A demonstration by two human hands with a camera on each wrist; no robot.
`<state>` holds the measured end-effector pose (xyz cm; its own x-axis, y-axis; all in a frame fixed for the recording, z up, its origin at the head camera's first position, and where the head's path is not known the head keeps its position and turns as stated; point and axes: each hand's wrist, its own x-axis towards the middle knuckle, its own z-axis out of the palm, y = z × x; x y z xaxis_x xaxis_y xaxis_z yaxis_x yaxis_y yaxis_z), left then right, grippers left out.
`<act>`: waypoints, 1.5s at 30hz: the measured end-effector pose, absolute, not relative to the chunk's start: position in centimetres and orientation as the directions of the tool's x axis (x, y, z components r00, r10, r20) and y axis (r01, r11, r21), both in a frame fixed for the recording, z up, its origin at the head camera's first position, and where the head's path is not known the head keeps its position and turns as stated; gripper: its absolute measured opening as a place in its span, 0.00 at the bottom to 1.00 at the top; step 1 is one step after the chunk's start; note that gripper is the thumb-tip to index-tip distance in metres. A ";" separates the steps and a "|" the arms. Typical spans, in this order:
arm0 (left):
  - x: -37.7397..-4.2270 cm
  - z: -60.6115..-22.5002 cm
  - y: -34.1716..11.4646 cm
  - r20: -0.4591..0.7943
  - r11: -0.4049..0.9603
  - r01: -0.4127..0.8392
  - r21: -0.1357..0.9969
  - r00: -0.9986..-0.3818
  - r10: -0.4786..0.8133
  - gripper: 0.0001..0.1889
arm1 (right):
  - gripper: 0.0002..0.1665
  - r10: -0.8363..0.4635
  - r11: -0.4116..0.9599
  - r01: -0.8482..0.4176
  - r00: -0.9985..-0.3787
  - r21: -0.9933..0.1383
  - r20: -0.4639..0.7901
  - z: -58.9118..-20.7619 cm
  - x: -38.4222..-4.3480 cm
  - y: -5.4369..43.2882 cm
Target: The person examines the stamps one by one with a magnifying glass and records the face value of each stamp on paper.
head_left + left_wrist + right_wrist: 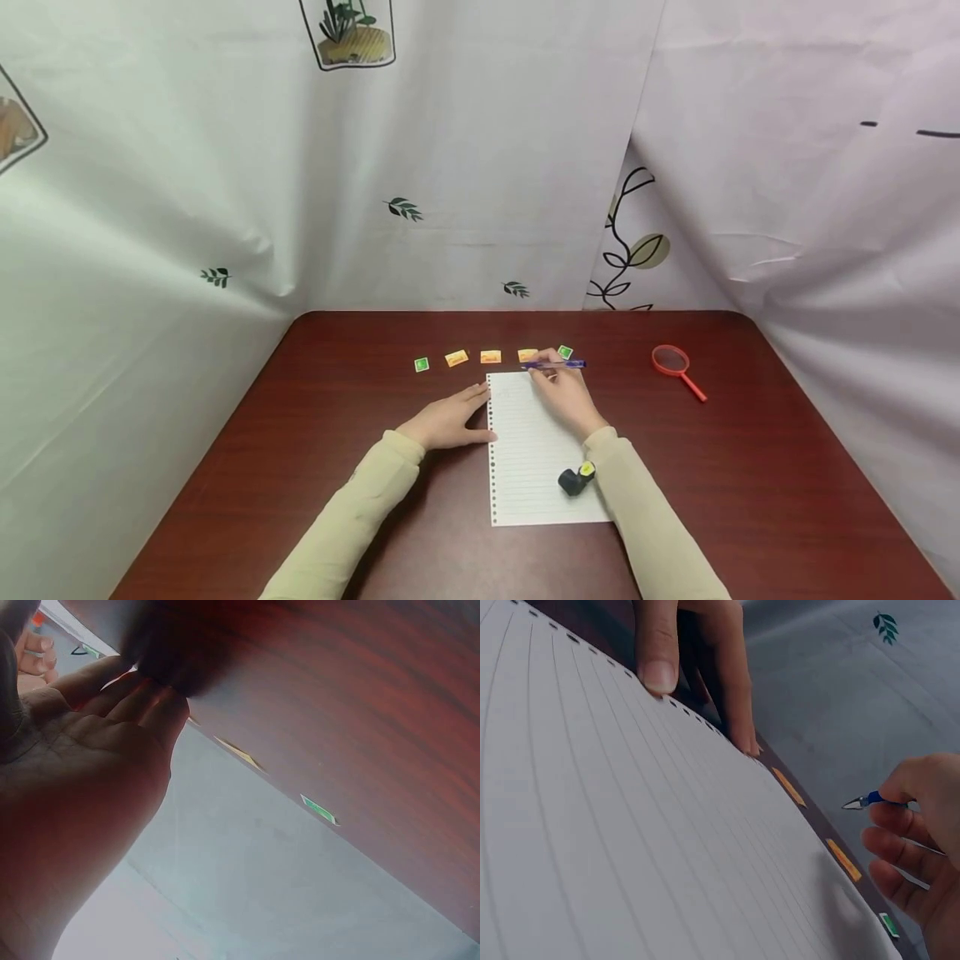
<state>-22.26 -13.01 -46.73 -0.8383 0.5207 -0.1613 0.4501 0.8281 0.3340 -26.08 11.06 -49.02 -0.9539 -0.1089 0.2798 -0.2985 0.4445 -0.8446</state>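
A lined sheet of paper with punched holes down its left edge lies on the table. My left hand rests at that holed edge, thumb and fingertips touching the paper, fingers straight. Over the sheet's upper right, my right hand pinches a blue pen between thumb and fingers. In the right wrist view, the pen's metal tip points left and stays off the paper. Just beyond the sheet's top edge runs a row of small cards, orange ones in the middle and a green one at the left end.
A red magnifying glass lies on the dark red table to the right. Near my right sleeve, a small black device with a yellow-green top appears over the paper. White printed fabric hangs behind the table.
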 end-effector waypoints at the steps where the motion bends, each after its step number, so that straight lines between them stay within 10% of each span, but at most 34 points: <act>1: -22.3 -46.8 -13.0 -0.159 0.826 0.453 0.336 -0.837 0.524 0.45 | 0.07 -0.109 0.454 -0.296 -0.954 -0.840 0.278 -49.0 -26.1 11.3; 24: -22.1 -47.0 -13.5 -0.146 0.815 0.476 0.331 -0.827 0.542 0.46 | 0.15 -0.323 0.561 -0.588 -0.804 -0.583 0.500 -47.5 -25.4 18.2; 45: -22.0 -47.0 -13.3 -0.148 0.824 0.459 0.332 -0.837 0.526 0.45 | 0.13 -0.313 0.735 -0.437 -0.897 -0.518 0.312 -47.4 -25.4 24.2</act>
<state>-21.97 -13.30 -47.04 -0.8375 0.5260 -0.1483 0.4588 0.8241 0.3321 -25.42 24.15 -47.37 -0.8969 -0.3134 0.3120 -0.4371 0.7355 -0.5177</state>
